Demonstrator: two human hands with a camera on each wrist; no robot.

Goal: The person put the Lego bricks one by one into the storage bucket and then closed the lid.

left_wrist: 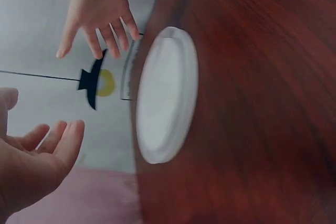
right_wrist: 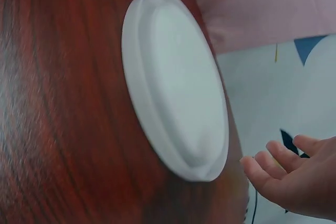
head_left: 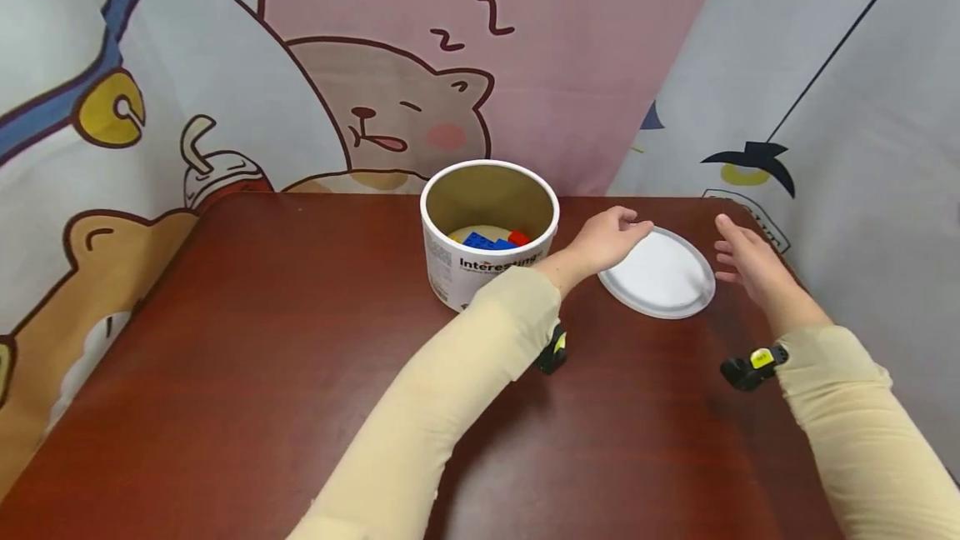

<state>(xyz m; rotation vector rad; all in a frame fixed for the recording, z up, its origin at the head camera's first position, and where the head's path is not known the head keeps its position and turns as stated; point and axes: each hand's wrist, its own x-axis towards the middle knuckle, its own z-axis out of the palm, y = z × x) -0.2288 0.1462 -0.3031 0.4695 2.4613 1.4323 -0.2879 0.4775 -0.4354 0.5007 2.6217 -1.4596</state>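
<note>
A round white lid (head_left: pixel 660 273) lies flat on the table, with a hand on either side of it. My left hand (head_left: pixel 606 240) hovers at its left edge, fingers loosely bent and holding nothing. To its right is my right hand (head_left: pixel 756 269), fingers spread and apart from the lid. Both wrist views show a gap between the hands and the lid (left_wrist: pixel 165 98). Left of the left hand stands a white bucket (head_left: pixel 450 273) with its top uncovered. Blue bricks (head_left: pixel 480 242) and a red brick (head_left: pixel 518 237) are visible at its bottom; my left forearm hides part of its front.
The reddish-brown wooden table (head_left: pixel 225 373) reaches back to a curtain (head_left: pixel 585 48) printed with cartoon animals. The curtain also hangs along the left and right sides. Each wrist carries a small black camera (head_left: pixel 750 369).
</note>
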